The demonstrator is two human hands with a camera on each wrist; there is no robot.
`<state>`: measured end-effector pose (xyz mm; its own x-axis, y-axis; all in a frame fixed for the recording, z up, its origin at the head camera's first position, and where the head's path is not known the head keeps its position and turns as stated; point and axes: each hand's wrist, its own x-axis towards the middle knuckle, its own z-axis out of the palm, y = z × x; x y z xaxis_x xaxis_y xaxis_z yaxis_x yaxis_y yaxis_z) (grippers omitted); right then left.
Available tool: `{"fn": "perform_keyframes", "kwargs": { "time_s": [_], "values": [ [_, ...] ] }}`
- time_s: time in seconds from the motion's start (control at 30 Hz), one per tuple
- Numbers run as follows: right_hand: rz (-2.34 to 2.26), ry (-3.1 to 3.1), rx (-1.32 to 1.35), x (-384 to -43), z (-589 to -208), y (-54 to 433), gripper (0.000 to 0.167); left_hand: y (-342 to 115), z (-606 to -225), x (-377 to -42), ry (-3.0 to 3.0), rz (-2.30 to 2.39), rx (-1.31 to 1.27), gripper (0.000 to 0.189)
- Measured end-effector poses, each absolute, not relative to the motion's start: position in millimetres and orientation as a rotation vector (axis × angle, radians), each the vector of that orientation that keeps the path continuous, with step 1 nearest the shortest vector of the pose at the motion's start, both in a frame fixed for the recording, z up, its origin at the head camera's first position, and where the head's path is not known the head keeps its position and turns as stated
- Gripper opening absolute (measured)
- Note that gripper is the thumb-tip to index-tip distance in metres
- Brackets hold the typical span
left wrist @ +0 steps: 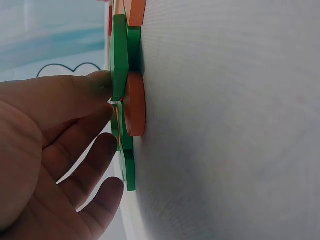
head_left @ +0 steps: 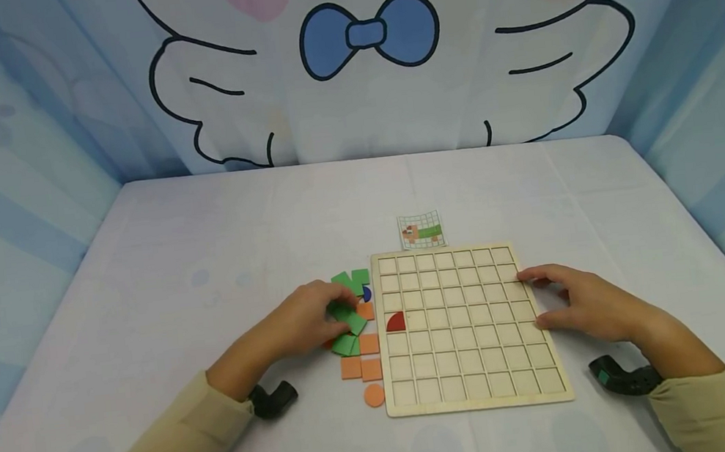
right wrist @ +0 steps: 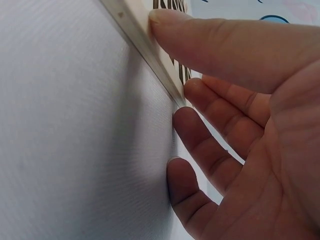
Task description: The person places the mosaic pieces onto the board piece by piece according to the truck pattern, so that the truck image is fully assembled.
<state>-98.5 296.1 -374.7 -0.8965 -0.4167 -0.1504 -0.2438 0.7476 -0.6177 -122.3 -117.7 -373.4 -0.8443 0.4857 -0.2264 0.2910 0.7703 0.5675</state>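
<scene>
A wooden grid board [head_left: 473, 328] lies flat on the table, with one red quarter-circle piece [head_left: 395, 322] in a cell near its left side. My left hand [head_left: 311, 316] is over a loose pile of green tiles [head_left: 345, 344] left of the board. Its thumb touches the edge of a green tile [left wrist: 119, 55] in the left wrist view, and the other fingertips hang loosely beside the pile. An orange round piece [left wrist: 135, 105] lies under that tile. My right hand [head_left: 585, 298] rests thumb and fingertips on the board's right edge, fingers relaxed.
Several orange square tiles [head_left: 372, 369], an orange disc [head_left: 374, 395] and a partly covered dark blue piece [head_left: 367, 294] sit along the board's left edge. Behind the board lies a small picture card [head_left: 421, 231] showing an animal in green and orange on a grid.
</scene>
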Motion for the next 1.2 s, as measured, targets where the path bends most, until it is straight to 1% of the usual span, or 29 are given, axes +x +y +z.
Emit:
{"fn": "perform_keyframes", "kwargs": {
  "time_s": [0.3, 0.47, 0.67, 0.83, 1.0, 1.2],
  "values": [
    [-0.885, 2.669, -0.511, -98.4, -374.2, 296.1, 0.066, -115.5, -374.5, -123.7, 2.586, 0.74, 0.63, 0.03],
    [-0.889, 2.668, -0.515, -98.3, -374.7, 296.2, 0.066, -111.9, -374.8, -123.5, 2.606, 0.725, 0.65, 0.026],
    [-0.885, 2.67, -0.513, -98.4, -375.1, 296.3, 0.067, -109.4, -374.8, -122.3, 2.66, 0.715, 0.6, 0.025],
    [-0.884, 2.67, -0.518, -98.5, -375.2, 296.8, 0.067, -109.2, -374.3, -121.6, 2.686, 0.699, 0.539, 0.016],
    [-0.886, 2.666, -0.512, -98.7, -374.9, 296.7, 0.066, -114.2, -375.3, -121.5, 2.656, 0.704, 0.618, 0.012],
    [-0.891, 2.664, -0.519, -98.2, -374.9, 296.7, 0.066, -117.9, -375.2, -121.5, 2.622, 0.71, 0.64, 0.018]
  ]
}}
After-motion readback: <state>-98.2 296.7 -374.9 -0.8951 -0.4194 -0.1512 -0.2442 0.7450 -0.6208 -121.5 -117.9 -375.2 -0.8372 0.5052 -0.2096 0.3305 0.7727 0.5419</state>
